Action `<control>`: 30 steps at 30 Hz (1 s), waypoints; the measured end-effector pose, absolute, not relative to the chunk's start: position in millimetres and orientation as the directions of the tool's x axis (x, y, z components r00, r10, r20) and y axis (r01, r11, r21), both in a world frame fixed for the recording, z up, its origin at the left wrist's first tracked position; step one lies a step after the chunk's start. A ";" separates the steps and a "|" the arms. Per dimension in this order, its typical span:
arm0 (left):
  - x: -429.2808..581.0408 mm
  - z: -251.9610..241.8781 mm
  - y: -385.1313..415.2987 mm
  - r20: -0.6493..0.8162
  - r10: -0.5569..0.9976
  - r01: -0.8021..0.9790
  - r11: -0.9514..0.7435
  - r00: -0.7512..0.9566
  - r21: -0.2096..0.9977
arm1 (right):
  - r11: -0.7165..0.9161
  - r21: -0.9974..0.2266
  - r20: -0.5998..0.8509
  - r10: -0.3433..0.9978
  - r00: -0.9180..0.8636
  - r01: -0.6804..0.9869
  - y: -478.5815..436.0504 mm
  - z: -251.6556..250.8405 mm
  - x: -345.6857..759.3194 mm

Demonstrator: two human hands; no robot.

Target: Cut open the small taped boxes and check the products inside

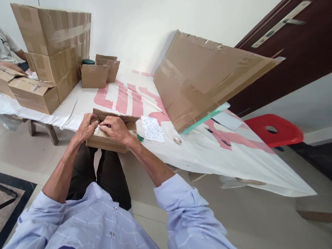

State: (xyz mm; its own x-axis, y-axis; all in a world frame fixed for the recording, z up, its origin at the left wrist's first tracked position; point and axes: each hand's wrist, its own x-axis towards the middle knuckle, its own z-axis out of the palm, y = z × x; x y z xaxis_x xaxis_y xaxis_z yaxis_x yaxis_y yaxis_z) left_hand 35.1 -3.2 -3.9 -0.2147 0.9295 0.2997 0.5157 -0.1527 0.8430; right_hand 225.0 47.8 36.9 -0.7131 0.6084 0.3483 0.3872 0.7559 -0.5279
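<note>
My left hand (86, 128) curls over the box (108, 142) beneath it, steadying it, while my right hand (115, 128), just beside it, pinches what may be a pale sticker (99, 127) onto its top, which wants careful alignment and firm pressing.

A makeshift packing room in an ordinary building. A low surface (70, 114) draped in a white printed banner fills the middle of the frame. Taped cardboard cartons (57, 37) are stacked at the upper left, small open boxes (97, 72) sit beside them, and a flattened carton sheet (203, 78) leans against the bare white wall. At the right are a dark wooden door (308, 47), a red plastic stool (273, 130) and tiled floor.
</note>
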 end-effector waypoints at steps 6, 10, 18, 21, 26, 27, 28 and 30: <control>36.9 -3.3 -5.2 0.293 0.931 0.515 -0.146 -0.217 0.845 | 0.797 -0.440 0.451 0.594 -0.666 0.413 43.6 25.2 225.7; 38.0 -2.5 -4.8 0.289 0.929 0.520 -0.133 -0.231 0.843 | 0.838 -0.322 0.500 0.545 -0.672 0.440 37.0 20.2 224.5; 38.6 6.8 0.2 0.295 0.919 0.527 -0.119 -0.262 0.841 | 0.864 -0.341 0.597 0.503 -0.625 0.370 21.1 17.3 221.5; 35.9 11.6 2.4 0.302 0.915 0.522 -0.126 -0.268 0.843 | 0.866 -0.417 0.628 0.494 -0.601 0.276 14.7 20.8 222.1; 29.8 12.9 8.7 0.277 0.916 0.549 -0.078 -0.290 0.832 | 0.785 -0.597 0.679 0.604 -0.418 0.165 0.7 31.0 245.1; 29.7 13.5 8.7 0.271 0.917 0.551 -0.070 -0.293 0.831 | 0.750 -0.639 0.670 0.652 -0.356 0.171 -0.7 33.5 254.8; 29.9 14.7 8.1 0.267 0.917 0.550 -0.064 -0.297 0.833 | 0.710 -0.681 0.652 0.700 -0.291 0.181 -0.4 35.8 266.3; 31.0 19.1 4.8 0.259 0.916 0.544 -0.055 -0.306 0.838 | 0.624 -0.755 0.600 0.781 -0.172 0.200 6.4 37.5 293.9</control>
State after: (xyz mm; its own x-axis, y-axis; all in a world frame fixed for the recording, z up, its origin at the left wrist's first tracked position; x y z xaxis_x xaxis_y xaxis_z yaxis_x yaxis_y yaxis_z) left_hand 31.0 4.8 19.1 -0.3065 0.9158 0.2595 0.5436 -0.0554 0.8375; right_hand 293.9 6.4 37.5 -0.1716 0.7811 0.6004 0.1999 0.6243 -0.7551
